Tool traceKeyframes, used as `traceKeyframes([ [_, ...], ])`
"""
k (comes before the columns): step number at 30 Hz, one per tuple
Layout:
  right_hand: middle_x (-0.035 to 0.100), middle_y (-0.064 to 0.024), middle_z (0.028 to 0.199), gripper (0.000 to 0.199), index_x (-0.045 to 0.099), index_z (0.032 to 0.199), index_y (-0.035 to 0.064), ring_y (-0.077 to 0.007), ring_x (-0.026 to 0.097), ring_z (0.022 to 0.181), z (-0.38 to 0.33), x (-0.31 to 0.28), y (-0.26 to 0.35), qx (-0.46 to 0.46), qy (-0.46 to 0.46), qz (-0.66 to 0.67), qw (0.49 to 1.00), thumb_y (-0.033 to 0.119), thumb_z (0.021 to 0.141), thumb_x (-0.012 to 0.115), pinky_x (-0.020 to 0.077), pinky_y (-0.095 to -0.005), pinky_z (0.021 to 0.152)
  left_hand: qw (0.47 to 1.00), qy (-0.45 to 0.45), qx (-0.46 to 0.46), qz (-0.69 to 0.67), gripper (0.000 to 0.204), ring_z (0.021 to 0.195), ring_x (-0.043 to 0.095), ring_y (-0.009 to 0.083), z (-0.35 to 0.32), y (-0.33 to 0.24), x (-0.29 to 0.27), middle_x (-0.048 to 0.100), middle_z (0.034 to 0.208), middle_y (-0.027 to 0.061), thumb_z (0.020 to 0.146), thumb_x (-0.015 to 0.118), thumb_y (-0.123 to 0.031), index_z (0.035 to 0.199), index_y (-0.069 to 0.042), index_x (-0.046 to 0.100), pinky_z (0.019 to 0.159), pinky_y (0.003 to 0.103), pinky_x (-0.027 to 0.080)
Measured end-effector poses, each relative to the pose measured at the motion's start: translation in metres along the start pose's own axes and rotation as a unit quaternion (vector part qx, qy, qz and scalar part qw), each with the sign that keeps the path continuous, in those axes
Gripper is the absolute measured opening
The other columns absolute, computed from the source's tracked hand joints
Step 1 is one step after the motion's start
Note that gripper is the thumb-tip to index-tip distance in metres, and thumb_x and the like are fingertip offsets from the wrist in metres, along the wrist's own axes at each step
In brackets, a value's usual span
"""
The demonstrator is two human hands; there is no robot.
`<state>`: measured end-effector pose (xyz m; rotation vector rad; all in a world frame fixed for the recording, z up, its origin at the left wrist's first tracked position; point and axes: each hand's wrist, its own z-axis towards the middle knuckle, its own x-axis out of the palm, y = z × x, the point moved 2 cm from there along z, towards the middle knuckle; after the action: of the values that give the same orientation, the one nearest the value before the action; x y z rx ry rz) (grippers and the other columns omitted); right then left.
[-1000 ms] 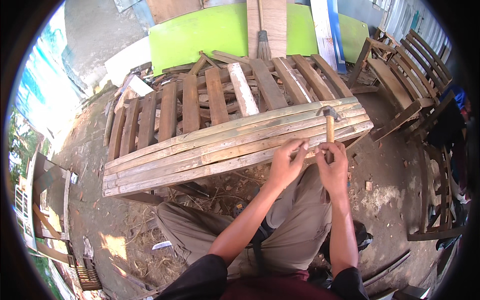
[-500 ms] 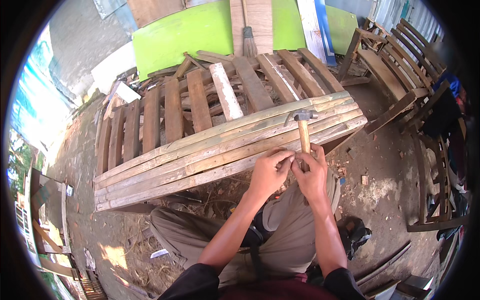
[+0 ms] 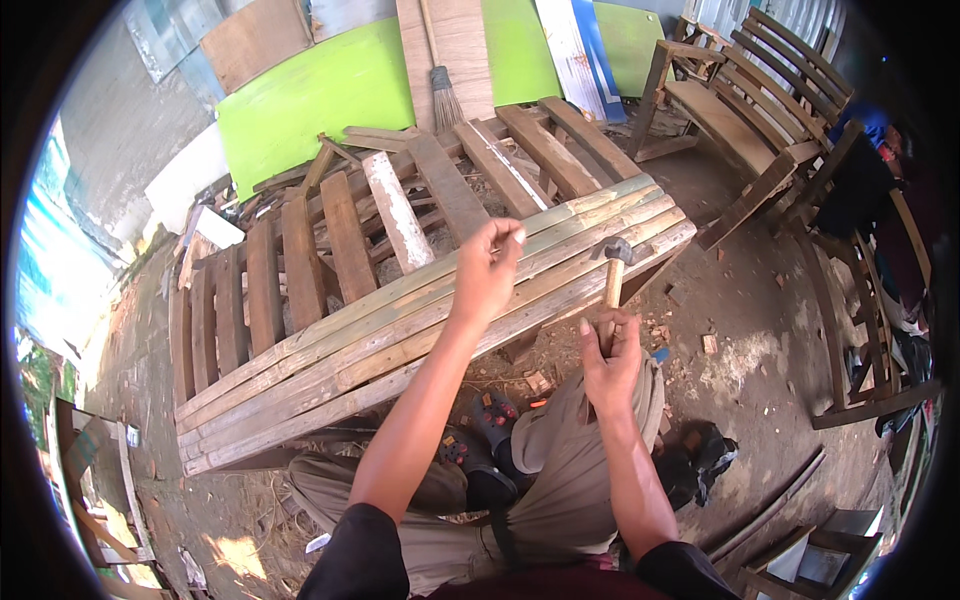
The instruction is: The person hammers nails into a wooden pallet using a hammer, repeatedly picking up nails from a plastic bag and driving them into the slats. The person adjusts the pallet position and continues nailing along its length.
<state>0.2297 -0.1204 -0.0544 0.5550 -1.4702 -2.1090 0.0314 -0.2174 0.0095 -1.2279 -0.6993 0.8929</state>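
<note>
My right hand is wrapped round the wooden handle of a claw hammer, held upright with its dark metal head at the top. Out over the bamboo strips, my left hand has its fingers curled together; whatever they may pinch is too small to make out. Several of these long pale strips lie side by side along the near edge of a slatted wooden frame. Brown slats run away from them toward the far side, and one slat has flaking white paint.
A broom leans against boards behind the frame, beside a bright green panel. To the right stands a wooden bench, with more dark wooden frames nearer. A black plastic bag lies on the dirt floor by my right leg.
My hands, close together before, are now apart. The left has moved forward and left over the bamboo strips; the right has lowered slightly with the hammer. The view has shifted to the right.
</note>
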Motion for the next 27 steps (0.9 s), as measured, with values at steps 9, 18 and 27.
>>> traceKeyframes([
  [9,0.055,-0.0085,0.110,0.048,0.037,0.149,0.0027,-0.0054,0.051,0.064,0.004,-0.013,0.029,0.108,-0.065,0.141,0.982,0.014,0.106,0.055,0.0435,-0.0221,0.048,0.997,0.019,0.017,0.075,0.022,0.088,0.067,0.0109,0.079,0.046,0.007,0.075,0.099,0.0053,0.097,0.069,-0.012,0.115,0.000,0.072,0.081,0.027,0.052],
  [18,0.059,-0.0049,0.101,0.048,0.038,0.149,0.0000,-0.0034,0.047,0.054,0.006,-0.021,0.025,0.143,-0.045,0.137,0.979,0.017,0.107,0.054,0.0389,-0.0207,0.043,0.993,-0.004,-0.001,0.120,0.017,0.077,0.070,0.0119,0.090,0.049,0.033,0.078,0.086,0.0103,0.091,0.075,-0.015,0.101,-0.001,0.079,0.075,0.027,0.053],
  [27,0.057,-0.0025,0.082,0.030,0.049,0.130,-0.0012,-0.0028,0.041,0.049,0.012,0.003,0.023,0.133,-0.024,0.116,0.984,0.020,0.109,0.051,0.0364,-0.0205,0.040,0.986,-0.009,0.003,0.168,0.019,0.084,0.075,0.0192,0.084,0.044,0.038,0.078,0.093,0.0125,0.089,0.077,-0.019,0.103,-0.007,0.080,0.078,0.030,0.055],
])
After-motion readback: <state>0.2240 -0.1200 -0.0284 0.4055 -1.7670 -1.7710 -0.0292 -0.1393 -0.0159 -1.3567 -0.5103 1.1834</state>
